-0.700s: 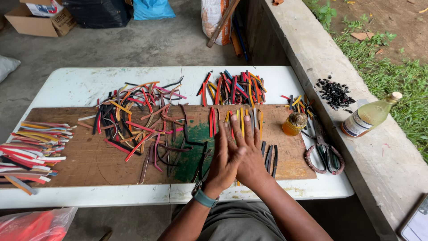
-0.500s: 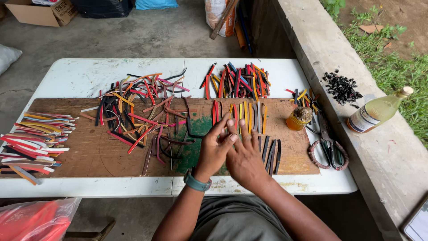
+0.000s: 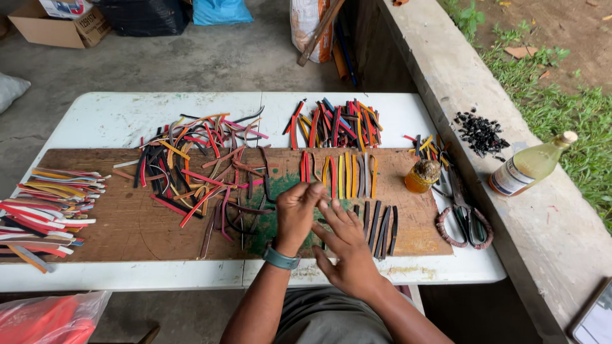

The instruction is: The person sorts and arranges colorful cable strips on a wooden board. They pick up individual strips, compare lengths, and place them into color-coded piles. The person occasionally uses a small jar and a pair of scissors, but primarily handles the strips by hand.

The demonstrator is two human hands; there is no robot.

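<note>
Nearest the camera, the right hand (image 3: 349, 245) lies flat over the wooden board (image 3: 127, 232), fingers spread wide and pointing toward 11 o'clock, its grip open and holding nothing. Just beside it at 10 o'clock, the left hand (image 3: 296, 213), with a teal wristband (image 3: 280, 258), has its fingers curled in toward the thumb; whether that narrow grip pinches a strip cannot be told.

At 3 o'clock of the right hand, touching the board, lie the dark strips (image 3: 377, 224), their long axes running from 6 to 12 o'clock with a slight lean toward 1. Beyond the hands, a row of yellow, red and grey strips (image 3: 339, 175) lies side by side, also aligned 6 to 12.

At 9 o'clock sits a tangled heap of mixed strips (image 3: 204, 169) pointing every way, and further at 9 a stack of red and white strips (image 3: 44, 210) lying crosswise, 3 to 9.

At 2 o'clock stand a small amber jar (image 3: 422, 176) and scissors (image 3: 464, 213). Farther off on the white tabletop (image 3: 115, 118) lies another bundle of coloured strips (image 3: 335, 122); on the concrete ledge (image 3: 446, 64), black bits (image 3: 481, 132) and a bottle (image 3: 532, 167).
</note>
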